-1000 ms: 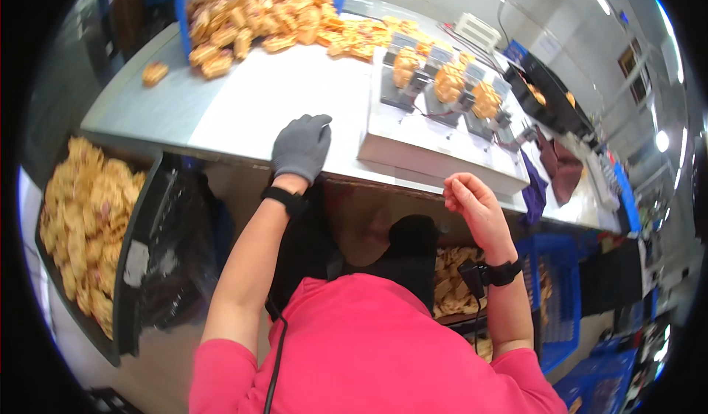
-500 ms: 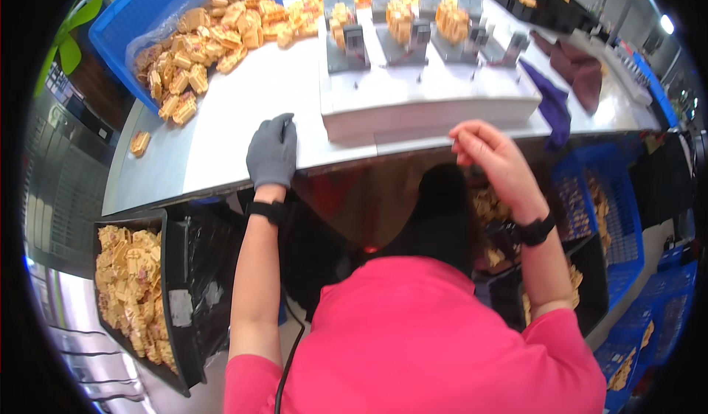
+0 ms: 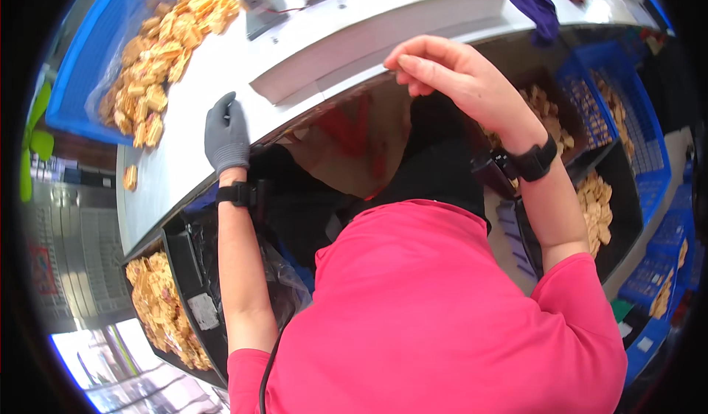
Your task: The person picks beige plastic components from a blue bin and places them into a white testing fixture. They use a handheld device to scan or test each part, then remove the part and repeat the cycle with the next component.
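Two hands rest at the white table (image 3: pixel 184 171) edge. Left hand (image 3: pixel 226 134), in a grey glove, lies flat with fingers together on the tabletop at 10 o'clock. Right hand (image 3: pixel 450 75), bare, curls loosely at 1 o'clock, empty, touching the white raised platform (image 3: pixel 383 42). Tan pieces (image 3: pixel 158 67) spill from the blue tray (image 3: pixel 88 67) at 11 o'clock, well apart from both.

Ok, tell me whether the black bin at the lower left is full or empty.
Full, nearly: the black bin holds golden-brown pieces heaped close to its rim.
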Demonstrator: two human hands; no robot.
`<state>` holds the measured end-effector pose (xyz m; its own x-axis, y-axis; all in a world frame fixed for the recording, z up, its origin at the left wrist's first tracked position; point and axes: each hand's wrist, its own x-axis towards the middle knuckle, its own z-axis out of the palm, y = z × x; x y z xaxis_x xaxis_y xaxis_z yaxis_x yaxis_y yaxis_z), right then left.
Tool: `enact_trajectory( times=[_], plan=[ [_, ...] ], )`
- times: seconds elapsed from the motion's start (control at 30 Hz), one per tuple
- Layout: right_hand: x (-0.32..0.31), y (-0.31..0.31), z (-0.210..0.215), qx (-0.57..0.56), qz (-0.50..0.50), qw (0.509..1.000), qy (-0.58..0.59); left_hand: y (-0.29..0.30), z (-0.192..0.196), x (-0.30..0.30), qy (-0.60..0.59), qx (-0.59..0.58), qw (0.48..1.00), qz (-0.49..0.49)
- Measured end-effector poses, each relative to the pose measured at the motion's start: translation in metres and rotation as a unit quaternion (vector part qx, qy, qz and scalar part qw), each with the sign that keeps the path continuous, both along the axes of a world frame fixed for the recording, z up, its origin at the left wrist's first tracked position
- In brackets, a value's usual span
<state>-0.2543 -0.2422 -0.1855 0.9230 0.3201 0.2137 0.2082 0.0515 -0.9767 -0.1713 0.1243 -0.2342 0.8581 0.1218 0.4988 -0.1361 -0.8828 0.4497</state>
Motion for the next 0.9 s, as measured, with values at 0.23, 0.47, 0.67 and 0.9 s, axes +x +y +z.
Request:
enact_trajectory(
  times=[0.23, 0.47, 0.67, 0.9],
  plan=[
    [-0.023, -0.038, -0.016, 0.071, -0.048, 0.996, -0.025, 0.039, -0.013, 0.018, -0.013, 0.009, 0.997, -0.076],
    [-0.039, -0.077, -0.104, 0.143, -0.049, 0.983, 0.104, 0.055, -0.011, 0.032, 0.027, -0.014, 0.996, -0.087],
    [-0.032, -0.040, -0.205, 0.128, 0.041, 0.959, 0.250, 0.054, 0.002, 0.030, 0.067, 0.036, 0.995, -0.063],
    [-0.015, -0.029, -0.226, 0.092, 0.105, 0.961, 0.240, 0.059, 0.009, 0.028, 0.118, 0.103, 0.986, -0.058]
  ],
)
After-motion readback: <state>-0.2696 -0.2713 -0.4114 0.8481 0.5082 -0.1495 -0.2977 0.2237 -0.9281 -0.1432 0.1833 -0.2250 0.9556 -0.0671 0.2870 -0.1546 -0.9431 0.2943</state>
